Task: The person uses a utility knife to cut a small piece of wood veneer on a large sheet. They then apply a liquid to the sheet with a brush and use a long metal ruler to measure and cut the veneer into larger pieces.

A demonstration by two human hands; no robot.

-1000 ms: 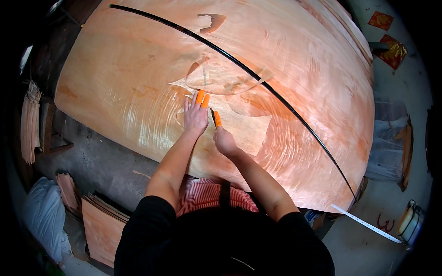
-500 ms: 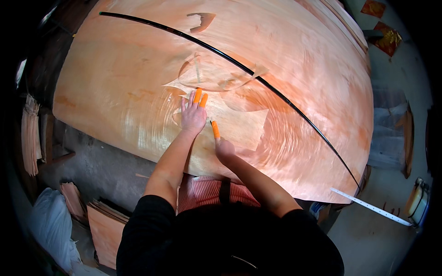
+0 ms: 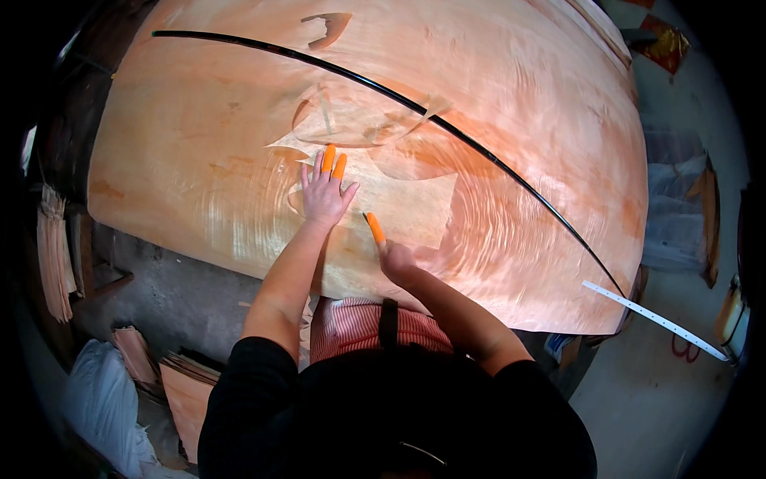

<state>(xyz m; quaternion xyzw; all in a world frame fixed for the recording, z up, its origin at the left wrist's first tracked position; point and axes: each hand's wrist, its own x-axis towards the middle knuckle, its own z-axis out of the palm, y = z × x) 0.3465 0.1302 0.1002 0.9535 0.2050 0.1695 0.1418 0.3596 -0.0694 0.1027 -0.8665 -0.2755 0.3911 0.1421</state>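
Note:
A large sheet of pinkish-tan wood veneer [image 3: 175,136] covers the table in front of me. My left hand [image 3: 325,198] lies flat on it with fingers spread, orange covers on two of them. Beneath and beside that hand is a paler, irregular veneer piece [image 3: 415,203] with pointed corners. My right hand [image 3: 395,257] is closed, its index finger in an orange cover and stretched along a small knife [image 3: 365,215]. Only the knife's dark tip shows, close to the pale piece's near edge; the hand hides the rest.
A long, thin black rod [image 3: 383,90] arches across the sheet beyond my hands. Near it lie a curved veneer offcut [image 3: 331,30] and thin curled strips. At the right, a white perforated strip [image 3: 654,321] juts past the table edge. Veneer stacks [image 3: 187,395] stand at lower left.
The view has shifted slightly. My right hand with the knife has drawn a little toward me and to the right. My left thumb now stands farther out from the fingers.

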